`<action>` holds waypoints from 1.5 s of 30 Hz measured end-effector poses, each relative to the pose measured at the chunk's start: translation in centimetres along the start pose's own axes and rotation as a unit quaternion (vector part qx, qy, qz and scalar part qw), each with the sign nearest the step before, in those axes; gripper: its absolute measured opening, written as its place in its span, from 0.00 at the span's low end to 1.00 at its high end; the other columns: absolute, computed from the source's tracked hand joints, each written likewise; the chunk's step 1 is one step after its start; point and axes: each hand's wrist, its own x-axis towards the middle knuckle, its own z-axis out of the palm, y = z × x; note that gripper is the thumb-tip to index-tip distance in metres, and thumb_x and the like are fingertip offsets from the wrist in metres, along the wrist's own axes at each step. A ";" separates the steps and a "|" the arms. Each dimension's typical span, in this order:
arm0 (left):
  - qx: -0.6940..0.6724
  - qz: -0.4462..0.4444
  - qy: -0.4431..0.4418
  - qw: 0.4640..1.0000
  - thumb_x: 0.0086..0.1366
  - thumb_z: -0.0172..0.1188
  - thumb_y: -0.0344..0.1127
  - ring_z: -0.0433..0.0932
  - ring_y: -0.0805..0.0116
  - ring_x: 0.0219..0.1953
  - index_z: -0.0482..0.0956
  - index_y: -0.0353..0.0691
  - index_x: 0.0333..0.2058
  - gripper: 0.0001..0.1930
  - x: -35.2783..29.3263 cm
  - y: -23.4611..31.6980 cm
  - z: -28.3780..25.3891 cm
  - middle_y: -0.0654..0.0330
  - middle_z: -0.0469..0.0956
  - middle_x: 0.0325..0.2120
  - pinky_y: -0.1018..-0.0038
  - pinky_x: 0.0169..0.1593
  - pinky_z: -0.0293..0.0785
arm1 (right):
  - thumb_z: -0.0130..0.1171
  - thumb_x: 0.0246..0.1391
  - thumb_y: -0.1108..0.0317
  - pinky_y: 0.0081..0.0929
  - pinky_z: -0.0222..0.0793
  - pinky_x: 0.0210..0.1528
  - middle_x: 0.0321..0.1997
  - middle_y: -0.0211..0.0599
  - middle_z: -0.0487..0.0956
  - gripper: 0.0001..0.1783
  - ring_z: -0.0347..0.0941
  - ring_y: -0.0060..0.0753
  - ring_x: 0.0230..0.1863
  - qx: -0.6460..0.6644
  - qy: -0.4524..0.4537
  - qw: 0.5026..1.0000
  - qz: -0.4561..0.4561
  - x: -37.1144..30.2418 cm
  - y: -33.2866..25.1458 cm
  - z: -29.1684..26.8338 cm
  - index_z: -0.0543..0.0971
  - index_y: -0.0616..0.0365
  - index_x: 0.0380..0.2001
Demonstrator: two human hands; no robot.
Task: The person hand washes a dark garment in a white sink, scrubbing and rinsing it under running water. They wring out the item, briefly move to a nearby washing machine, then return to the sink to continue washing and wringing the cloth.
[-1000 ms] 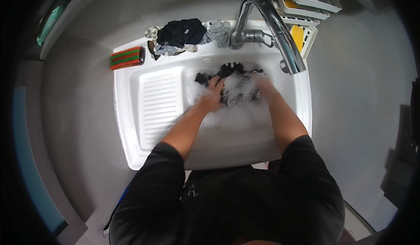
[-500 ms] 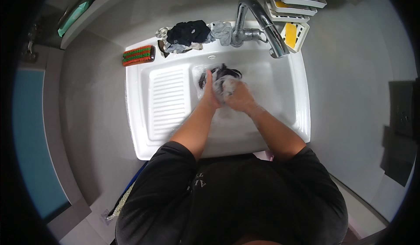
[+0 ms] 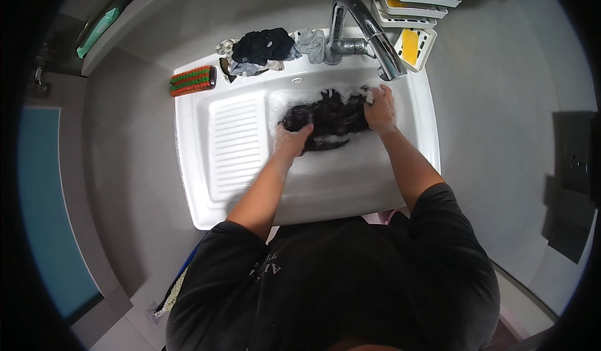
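Garment [image 3: 338, 114] in sink [image 3: 185, 182], right of washboard [image 3: 236, 144]; behind, left to right: brush [image 3: 193, 82], cloths [image 3: 263, 47], faucet [image 3: 370, 28]

White sink [image 3: 195, 157]: brush [image 3: 193, 80], cloth heap [image 3: 263, 47], dark cloth [image 3: 338, 118].

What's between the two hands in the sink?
The head view shows wet black cloth, streaked with suds, lying between the left hand and the right hand.

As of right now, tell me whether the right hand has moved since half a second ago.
Yes: judged against the faucet, the right hand has moved rightward and forward, closer to it.
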 end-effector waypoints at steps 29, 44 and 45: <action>0.354 0.419 0.019 0.836 0.59 0.57 0.38 0.63 0.53 0.61 0.72 0.41 0.56 0.25 9.9 -0.4 4.7 0.48 0.64 0.59 0.61 0.66 0.56 | 0.64 0.51 0.47 0.43 0.61 0.63 0.61 0.47 0.70 0.36 0.62 0.55 0.64 0.093 -0.206 0.974 -0.006 1.2 -1.1 1.7 0.71 0.58 0.57; -0.496 -0.204 -0.393 0.747 0.63 0.37 0.75 0.65 0.45 0.62 0.69 0.45 0.59 0.42 -5.6 4.1 -0.8 0.48 0.65 0.62 0.42 0.62 0.58 | 0.59 0.47 0.68 0.32 0.74 0.37 0.29 0.44 0.82 0.14 0.79 0.36 0.31 0.286 -0.110 0.951 -0.042 -6.1 -16.0 -9.5 0.80 0.62 0.37; -0.536 -0.148 -0.397 0.731 0.63 0.36 0.75 0.65 0.45 0.62 0.68 0.46 0.60 0.42 -6.7 5.1 -1.7 0.48 0.65 0.62 0.40 0.63 0.55 | 0.59 0.47 0.68 0.31 0.73 0.36 0.29 0.43 0.82 0.13 0.78 0.34 0.30 0.274 -0.110 0.951 -0.090 -6.3 -17.4 -11.2 0.80 0.62 0.37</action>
